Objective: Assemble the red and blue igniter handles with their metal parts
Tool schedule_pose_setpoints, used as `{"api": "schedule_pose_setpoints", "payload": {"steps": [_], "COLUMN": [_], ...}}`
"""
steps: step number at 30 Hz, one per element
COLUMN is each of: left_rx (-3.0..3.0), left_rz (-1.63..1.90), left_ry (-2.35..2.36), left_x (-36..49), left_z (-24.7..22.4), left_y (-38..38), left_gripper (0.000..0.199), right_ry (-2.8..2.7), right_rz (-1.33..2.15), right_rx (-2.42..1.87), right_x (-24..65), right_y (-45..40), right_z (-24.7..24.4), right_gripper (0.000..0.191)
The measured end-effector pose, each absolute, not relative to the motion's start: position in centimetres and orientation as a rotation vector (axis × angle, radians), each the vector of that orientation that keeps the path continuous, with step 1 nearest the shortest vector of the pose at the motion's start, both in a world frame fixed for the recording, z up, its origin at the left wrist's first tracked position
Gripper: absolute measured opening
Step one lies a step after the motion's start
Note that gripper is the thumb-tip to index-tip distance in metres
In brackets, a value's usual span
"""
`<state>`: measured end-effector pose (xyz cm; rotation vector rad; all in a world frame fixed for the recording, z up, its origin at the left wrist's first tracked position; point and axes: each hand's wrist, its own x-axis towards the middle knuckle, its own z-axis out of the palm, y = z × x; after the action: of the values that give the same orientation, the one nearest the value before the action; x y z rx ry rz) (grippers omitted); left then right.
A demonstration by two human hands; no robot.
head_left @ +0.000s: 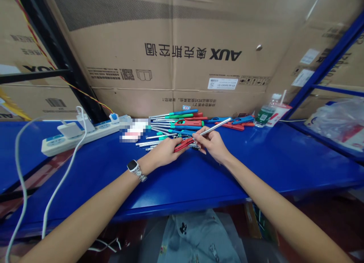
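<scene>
My left hand (166,151), with a watch on its wrist, is closed around a red lighter handle (184,144) above the blue table. My right hand (212,144) pinches a silver metal tube (217,126) that points up and to the right. The tube's lower end meets my fingers close to the red handle; whether the two are joined I cannot tell. Just behind my hands lies a pile of long-neck lighters (186,122) with red, blue and green handles, their metal necks mostly pointing left. Parts of the pile are hidden by my hands.
Right of the pile lie several blue and red handle pieces (239,121). A bottle (263,115) and a cup (278,115) stand farther right. On the left is a white power strip (85,136) with cables. A large cardboard box (182,28) closes off the back of the table (182,187).
</scene>
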<state>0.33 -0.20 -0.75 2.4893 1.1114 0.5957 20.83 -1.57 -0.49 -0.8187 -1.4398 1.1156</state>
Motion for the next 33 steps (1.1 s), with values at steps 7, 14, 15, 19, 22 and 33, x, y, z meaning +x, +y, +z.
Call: {"api": "schedule_pose_setpoints", "payload": {"steps": [7, 14, 15, 19, 22, 33], "left_rx": [2.418, 2.452, 2.460, 2.432, 2.391, 2.563], "left_rz": [0.598, 0.615, 0.622, 0.634, 0.643, 0.506], "left_ry": [1.086, 1.102, 1.106, 1.088, 1.075, 1.035], "left_x": [0.5, 0.6, 0.6, 0.6, 0.5, 0.5], "left_z": [-0.8, -0.6, -0.5, -0.5, -0.6, 0.3], "left_y": [-0.2, -0.3, -0.3, -0.4, -0.4, -0.6], "left_gripper": [0.031, 0.026, 0.026, 0.029, 0.030, 0.029], "right_ry": [-1.427, -1.343, -1.315, -1.304, -1.349, -1.469], "right_rz": [1.091, 1.187, 1.183, 1.099, 1.075, 1.076], "right_rx": [-0.816, -0.764, -0.749, -0.767, -0.781, -0.824], "right_x": [20.5, 20.3, 20.4, 20.7, 20.9, 20.2], "right_y": [-1.5, -1.6, -1.6, -1.5, -1.5, -1.7], "right_z": [-1.2, -0.9, -0.8, -0.7, -1.0, -0.9], "right_gripper": [0.048, 0.049, 0.049, 0.046, 0.044, 0.047]}}
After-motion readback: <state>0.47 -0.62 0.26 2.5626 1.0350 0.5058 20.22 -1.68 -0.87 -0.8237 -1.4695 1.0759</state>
